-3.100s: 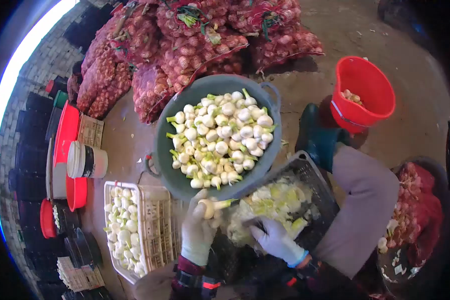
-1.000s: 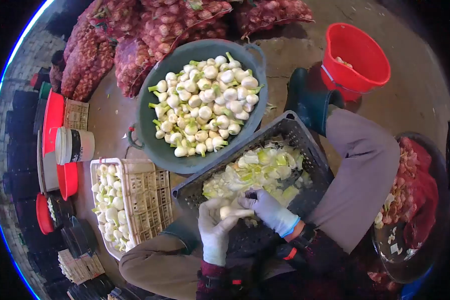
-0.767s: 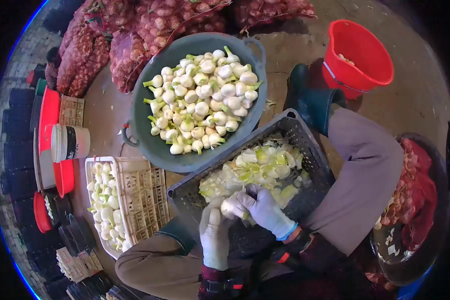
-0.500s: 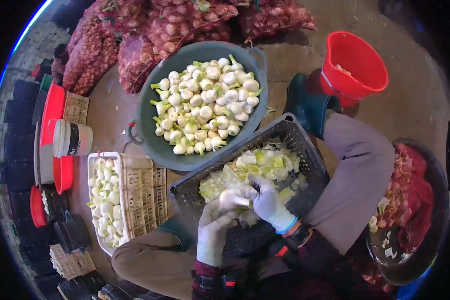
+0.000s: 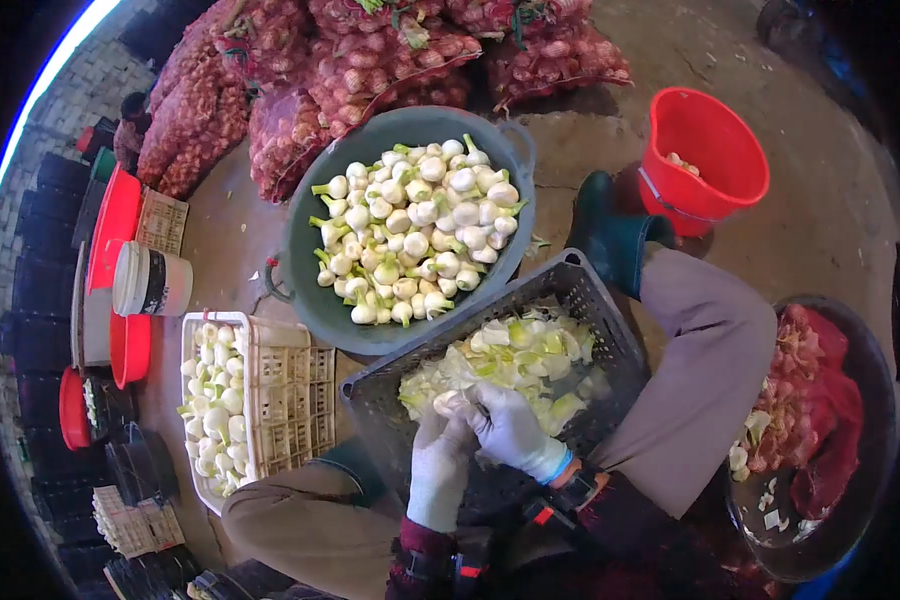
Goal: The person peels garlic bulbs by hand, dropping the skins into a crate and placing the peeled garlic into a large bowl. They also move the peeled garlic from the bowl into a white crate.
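Over the black crate (image 5: 370, 400) I see my left hand (image 5: 440, 465) in a pale glove, its fingers closed round a white bulb (image 5: 448, 403). My right hand (image 5: 515, 430), also gloved, meets it from the right with bent fingers at the bulb; whatever else it may hold is hidden. Pale green and white peels (image 5: 530, 350) lie in the crate beneath and beyond both hands. Past the crate stands a grey-green tub (image 5: 315, 300) full of white bulbs with short green stems.
A white crate (image 5: 280, 400) of bulbs stands left, near a white bucket (image 5: 160, 282). Net sacks (image 5: 370, 70) line the back. A red bucket (image 5: 705, 160) stands back right, and a dark basin (image 5: 870, 440) with unpeeled bulbs and red netting is at right.
My two hands have come closer together round the bulb, and the right hand has moved a little left and down. The view has tilted slightly, so the surroundings sit lower.
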`<state>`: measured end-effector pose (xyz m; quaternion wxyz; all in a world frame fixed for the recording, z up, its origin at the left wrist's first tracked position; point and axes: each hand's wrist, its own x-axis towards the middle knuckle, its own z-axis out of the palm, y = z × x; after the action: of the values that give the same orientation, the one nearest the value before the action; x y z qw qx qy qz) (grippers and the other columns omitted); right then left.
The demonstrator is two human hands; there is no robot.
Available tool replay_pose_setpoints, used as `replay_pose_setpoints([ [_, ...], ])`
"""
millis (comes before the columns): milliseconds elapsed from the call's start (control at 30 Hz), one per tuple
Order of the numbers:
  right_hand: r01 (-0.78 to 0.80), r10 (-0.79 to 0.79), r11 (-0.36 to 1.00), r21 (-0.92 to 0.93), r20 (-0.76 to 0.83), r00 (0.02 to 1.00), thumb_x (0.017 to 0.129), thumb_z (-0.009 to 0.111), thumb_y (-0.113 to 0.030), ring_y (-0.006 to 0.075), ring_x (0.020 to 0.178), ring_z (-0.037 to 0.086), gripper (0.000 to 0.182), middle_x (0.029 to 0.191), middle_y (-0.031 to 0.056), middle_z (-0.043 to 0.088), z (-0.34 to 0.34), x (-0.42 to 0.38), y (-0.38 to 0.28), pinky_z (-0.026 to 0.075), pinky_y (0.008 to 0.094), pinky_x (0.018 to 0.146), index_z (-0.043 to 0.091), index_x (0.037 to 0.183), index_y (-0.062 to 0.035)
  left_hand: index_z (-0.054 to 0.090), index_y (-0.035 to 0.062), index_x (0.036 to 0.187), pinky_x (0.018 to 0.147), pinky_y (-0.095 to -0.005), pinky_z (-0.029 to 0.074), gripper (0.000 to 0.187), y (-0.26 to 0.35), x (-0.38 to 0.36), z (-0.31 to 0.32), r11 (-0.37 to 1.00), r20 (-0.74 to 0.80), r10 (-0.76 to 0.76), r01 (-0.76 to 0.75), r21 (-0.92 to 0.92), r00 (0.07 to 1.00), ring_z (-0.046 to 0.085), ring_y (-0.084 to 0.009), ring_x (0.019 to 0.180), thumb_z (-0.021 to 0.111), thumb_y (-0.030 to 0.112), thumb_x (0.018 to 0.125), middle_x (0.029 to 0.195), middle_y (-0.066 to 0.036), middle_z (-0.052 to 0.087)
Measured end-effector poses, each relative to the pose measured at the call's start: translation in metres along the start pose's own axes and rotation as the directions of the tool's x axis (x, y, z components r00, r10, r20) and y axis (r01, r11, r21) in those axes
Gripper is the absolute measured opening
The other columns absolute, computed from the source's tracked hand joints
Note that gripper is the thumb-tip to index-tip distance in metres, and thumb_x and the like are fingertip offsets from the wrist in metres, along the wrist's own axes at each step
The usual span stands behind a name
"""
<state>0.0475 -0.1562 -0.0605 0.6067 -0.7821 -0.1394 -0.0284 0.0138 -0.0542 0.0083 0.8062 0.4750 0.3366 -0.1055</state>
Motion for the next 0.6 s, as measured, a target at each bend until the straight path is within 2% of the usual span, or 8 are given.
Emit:
replay_pose_setpoints([
  [33,0.006,-0.006,1.000,-0.002,-0.002,1.000,0.091,0.063,-0.022,0.0324,0.061,0.060,0.019,0.074,0.0139,0.063,-0.006,0.003,-0.006,0.047,0.0400,0.055,0.061,0.089,-0.0033,0.051,-0.0005,0.127,0.073,-0.0252,0.046,0.034,-0.003,0.005,-0.002,0.996,0.088,0.082,-0.084,0.020,0.993,0.057,-0.0125,0.082,0.052,0.006,0.093,0.100,-0.005,0.061],
  [100,-0.421,0.405,0.716,0.557,0.160,0.900,0.094,0.061,-0.023,0.0176,0.062,0.058,0.020,0.075,0.0034,0.065,-0.021,0.005,-0.022,0.047,0.0326,0.057,0.062,0.095,-0.0031,0.050,-0.0010,0.127,0.073,-0.0250,0.046,0.035,-0.005,0.006,-0.009,0.988,0.071,0.090,-0.098,0.116,0.993,0.057,-0.0126,0.082,0.052,0.009,0.094,0.101,-0.005,0.061],
  [200,-0.219,0.365,0.798,0.562,-0.161,0.917,0.097,0.058,-0.024,0.0096,0.067,0.053,0.022,0.076,-0.0027,0.062,-0.037,0.016,-0.028,0.046,0.0272,0.060,0.064,0.095,-0.0029,0.050,-0.0023,0.127,0.070,-0.0246,0.045,0.036,-0.016,0.003,-0.018,0.982,0.031,0.104,-0.107,0.156,0.994,0.057,-0.0125,0.080,0.053,0.013,0.095,0.100,-0.006,0.061],
  [233,-0.221,0.422,0.753,0.620,-0.197,0.885,0.094,0.061,-0.023,0.0109,0.070,0.056,0.021,0.078,0.0017,0.064,-0.042,0.017,-0.027,0.047,0.0273,0.064,0.064,0.095,-0.0019,0.050,-0.0031,0.126,0.068,-0.0242,0.045,0.036,-0.016,0.001,-0.019,0.989,0.018,0.108,-0.109,0.103,0.994,0.056,-0.0124,0.078,0.053,0.015,0.095,0.098,-0.006,0.061],
  [367,-0.476,0.485,0.837,0.269,0.036,0.874,0.087,0.068,-0.027,0.0161,0.083,0.065,0.033,0.095,0.0136,0.068,-0.074,0.020,-0.005,0.050,0.0320,0.074,0.061,0.106,-0.0007,0.051,-0.0046,0.125,0.061,-0.0226,0.044,0.040,-0.001,-0.005,-0.024,0.981,0.143,0.164,-0.177,0.081,0.976,0.056,-0.0112,0.071,0.055,0.022,0.096,0.095,-0.006,0.062],
  [467,-0.258,0.258,0.966,0.010,0.023,0.966,0.085,0.069,-0.030,0.0259,0.089,0.067,0.039,0.099,0.0174,0.068,-0.074,0.014,-0.015,0.051,0.0375,0.076,0.061,0.111,-0.0017,0.051,-0.0044,0.124,0.059,-0.0216,0.042,0.040,0.016,-0.004,-0.003,0.984,0.127,0.138,-0.151,0.098,0.982,0.054,-0.0099,0.069,0.054,0.024,0.097,0.095,-0.006,0.062],
  [500,-0.267,0.266,0.944,0.195,0.035,0.963,0.085,0.069,-0.033,0.0342,0.092,0.065,0.044,0.101,0.0196,0.066,-0.069,0.013,-0.022,0.051,0.0414,0.077,0.061,0.115,-0.0028,0.053,-0.0041,0.121,0.057,-0.0218,0.041,0.037,0.016,-0.001,0.007,0.971,0.104,0.173,-0.188,0.148,0.979,0.052,-0.0093,0.067,0.052,0.024,0.098,0.093,-0.006,0.061],
  [600,-0.380,0.380,0.914,0.142,0.034,0.925,0.086,0.068,-0.031,0.0330,0.090,0.066,0.041,0.096,0.0200,0.066,-0.054,0.012,-0.024,0.051,0.0402,0.076,0.061,0.115,-0.0027,0.047,-0.0020,0.130,0.052,-0.0192,0.041,0.046,0.005,0.012,0.026,0.906,0.142,0.206,-0.244,0.347,0.968,0.054,-0.0084,0.066,0.054,0.029,0.096,0.094,-0.005,0.062],
])
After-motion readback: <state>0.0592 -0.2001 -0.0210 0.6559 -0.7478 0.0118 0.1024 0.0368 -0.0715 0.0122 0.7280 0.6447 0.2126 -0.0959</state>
